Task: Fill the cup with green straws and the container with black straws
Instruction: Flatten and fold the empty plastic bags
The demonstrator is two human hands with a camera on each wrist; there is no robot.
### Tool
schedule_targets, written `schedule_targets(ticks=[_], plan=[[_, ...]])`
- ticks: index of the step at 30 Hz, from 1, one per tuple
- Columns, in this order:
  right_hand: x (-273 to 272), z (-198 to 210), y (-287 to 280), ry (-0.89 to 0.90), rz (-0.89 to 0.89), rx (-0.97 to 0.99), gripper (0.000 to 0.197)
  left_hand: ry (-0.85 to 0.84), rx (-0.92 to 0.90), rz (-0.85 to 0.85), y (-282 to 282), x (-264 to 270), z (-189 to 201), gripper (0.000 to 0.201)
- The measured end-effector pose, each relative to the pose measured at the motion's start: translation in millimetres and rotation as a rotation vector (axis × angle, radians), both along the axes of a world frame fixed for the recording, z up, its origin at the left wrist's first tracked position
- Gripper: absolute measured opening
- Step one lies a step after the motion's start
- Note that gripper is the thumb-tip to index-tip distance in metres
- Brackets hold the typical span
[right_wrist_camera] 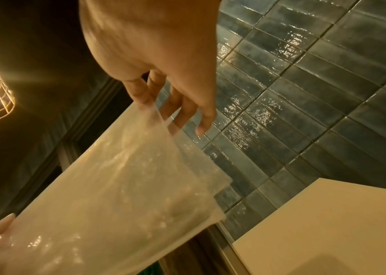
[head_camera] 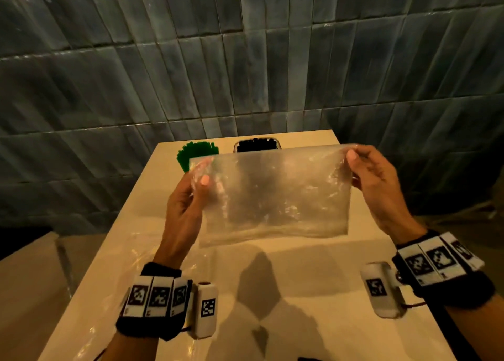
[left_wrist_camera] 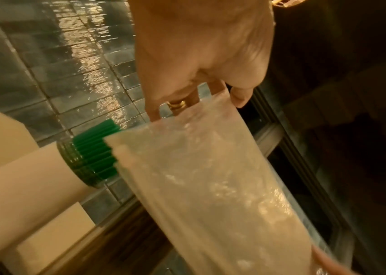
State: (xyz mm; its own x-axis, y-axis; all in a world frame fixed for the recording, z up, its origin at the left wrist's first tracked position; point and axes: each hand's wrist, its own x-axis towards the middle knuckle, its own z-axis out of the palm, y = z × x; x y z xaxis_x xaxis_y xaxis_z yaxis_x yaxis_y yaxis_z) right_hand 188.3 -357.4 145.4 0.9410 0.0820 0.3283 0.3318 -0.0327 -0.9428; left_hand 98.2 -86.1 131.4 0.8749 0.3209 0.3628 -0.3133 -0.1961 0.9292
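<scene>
Glossy blue-grey tiled wall (head_camera: pixel 245 74) behind a smooth cream table (head_camera: pixel 313 292). I hold an empty, crinkled clear plastic bag (head_camera: pixel 272 194) stretched flat above the table, left hand (head_camera: pixel 185 199) and right hand (head_camera: pixel 376 180) each pinching an upper corner, probably to flatten it. Beyond the bag, at the table's far edge, green straws (head_camera: pixel 196 150) fan from the ribbed cup (left_wrist_camera: pixel 76 163) and black straws (head_camera: pixel 257 143) fill the container (head_camera: pixel 276 141), so filling looks complete.

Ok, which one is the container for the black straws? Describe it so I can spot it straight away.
Start at the pale table against the tiled wall and go to its far edge. Two holders stand there; the container is the right-hand one, behind the clear plastic bag both hands hold up. It is packed with black straws, whereas its left neighbour fans out green straws.
</scene>
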Motion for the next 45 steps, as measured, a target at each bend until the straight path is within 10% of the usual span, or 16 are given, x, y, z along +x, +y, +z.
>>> schedule_targets(ticks=[8, 20, 27, 32, 36, 45], plan=[[-8, -23, 1, 0.462, 0.287, -0.194, 0.079, 0.411, 0.121, -0.153, 4, -5, -30, 0.075], [-4, -134, -7, 0.739, 0.202, -0.506, 0.075, 0.843, 0.273, -0.099, 9, -4, -137, 0.131], [-2, -178, -6, 0.665, 0.249, -1.009, 0.072, 0.957, 1.165, -0.436, -4, -3, -176, 0.128], [-8, -179, 6, 0.401, 0.182, -1.295, 0.070, 1.008, 1.230, -0.527, -14, 5, -193, 0.138], [-13, -183, 14, 0.172, 0.270, -1.479, 0.113, 0.960, 1.270, -0.480, -11, 4, -197, 0.134], [-17, -218, 5, 0.314, 0.414, -1.569, 0.137, 0.948, 1.198, -0.502, -2, 3, -199, 0.135]])
